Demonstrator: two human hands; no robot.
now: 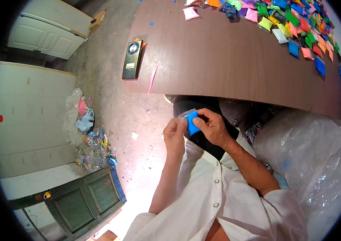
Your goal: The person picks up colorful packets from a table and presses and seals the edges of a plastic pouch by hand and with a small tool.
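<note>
Between my two hands, above my lap and just in front of the table edge, is a small blue packet (192, 124) with a clear plastic strip along its top. My left hand (175, 130) pinches the packet's left side near the clear strip. On the other side my right hand (212, 127) grips it, thumb across the blue face and fingers behind. The fingers behind the packet are partly hidden. What fills the packet cannot be told.
On the brown table (202, 60) lie a dark phone-like device (132, 60), a pink strip (152, 79) and a heap of colourful packets (291, 24) at the far right. A large clear plastic bag (307, 148) stands at my right. Plastic litter (94, 150) lies on the floor at left.
</note>
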